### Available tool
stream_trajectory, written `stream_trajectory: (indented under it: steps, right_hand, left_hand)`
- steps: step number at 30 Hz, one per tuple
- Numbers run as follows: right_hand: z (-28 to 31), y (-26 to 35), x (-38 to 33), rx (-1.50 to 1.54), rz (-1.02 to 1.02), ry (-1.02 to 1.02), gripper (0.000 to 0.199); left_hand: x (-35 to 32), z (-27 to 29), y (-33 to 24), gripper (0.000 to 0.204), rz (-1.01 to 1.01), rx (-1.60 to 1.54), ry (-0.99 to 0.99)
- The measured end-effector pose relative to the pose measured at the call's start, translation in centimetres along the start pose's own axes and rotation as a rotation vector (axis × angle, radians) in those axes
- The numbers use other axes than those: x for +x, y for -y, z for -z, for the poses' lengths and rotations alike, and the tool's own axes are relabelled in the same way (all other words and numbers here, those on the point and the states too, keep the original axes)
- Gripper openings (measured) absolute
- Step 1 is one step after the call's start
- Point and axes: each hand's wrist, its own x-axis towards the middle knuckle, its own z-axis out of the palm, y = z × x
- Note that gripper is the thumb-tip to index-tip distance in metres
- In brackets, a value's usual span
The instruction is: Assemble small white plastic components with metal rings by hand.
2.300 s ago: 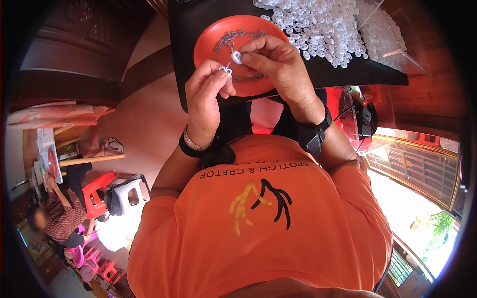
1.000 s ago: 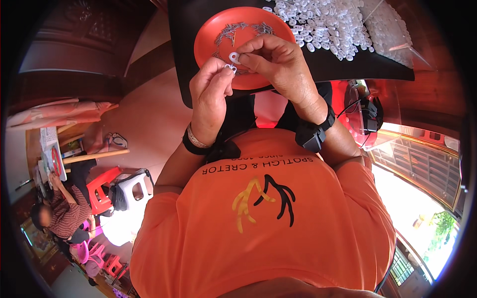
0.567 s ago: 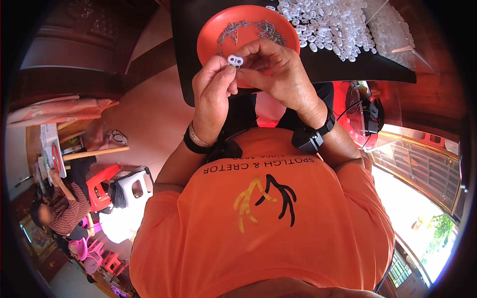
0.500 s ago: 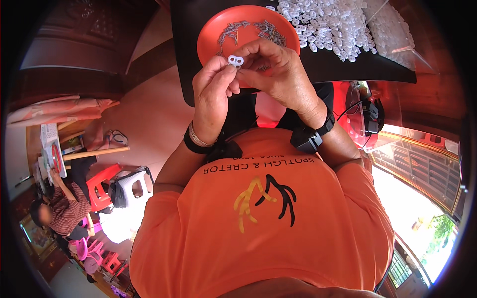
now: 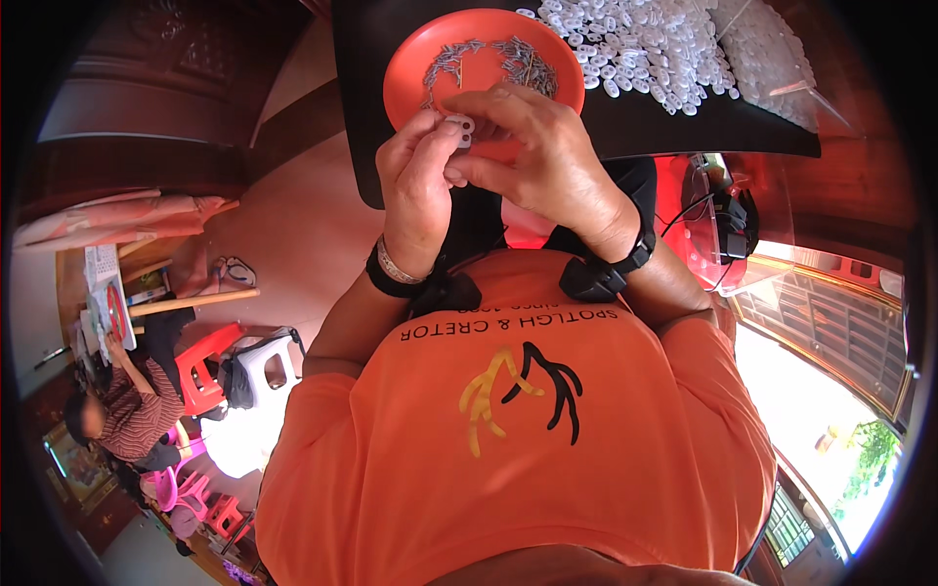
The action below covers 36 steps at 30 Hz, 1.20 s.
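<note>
My left hand and my right hand meet in front of my chest. Together they pinch a small white plastic piece with two holes between the fingertips. Just beyond them an orange round plate holds a heap of small grey metal pins. A pile of several white plastic pieces lies on the black tabletop to the right of the plate. Both wrists wear black bands.
The black tabletop ends just beyond my hands, with a tan floor to the left. Another person sits at a low table with pink and red stools at the far left. A red object with cables sits below the table at right.
My hands have drawn slightly nearer and lower against the plate, still working the same white piece between the fingertips. The view has shifted a little.
</note>
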Motion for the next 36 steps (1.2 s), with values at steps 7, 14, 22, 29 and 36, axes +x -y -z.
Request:
stream_trajectory:
  steps: [7, 14, 22, 29, 36]
  right_hand:
    - [-0.4, -0.2, -0.2, -0.071, 0.02, 0.033, 0.032]
    - [-0.1, 0.4, -0.2, 0.008, -0.074, 0.022, 0.022]
    - [0.4, 0.4, -0.5, 0.011, -0.022, 0.037, 0.021]
    - [10.8, -1.5, 3.3, -0.47, 0.032, -0.204, 0.024]
    - [23.6, -4.3, 8.9, -1.421, 0.281, -0.629, 0.046]
  left_hand:
    - [0.1, 0.8, 0.6, 0.026, -0.044, 0.074, 0.049]
    - [0.0, 0.9, 1.1, 0.024, -0.118, 0.108, 0.097]
    - [-0.3, 0.2, 1.0, 0.028, -0.176, 0.15, 0.096]
    - [-0.1, 1.3, 0.7, 0.025, -0.189, 0.086, 0.108]
    - [0.2, 1.5, 0.9, 0.023, -0.169, 0.032, 0.116]
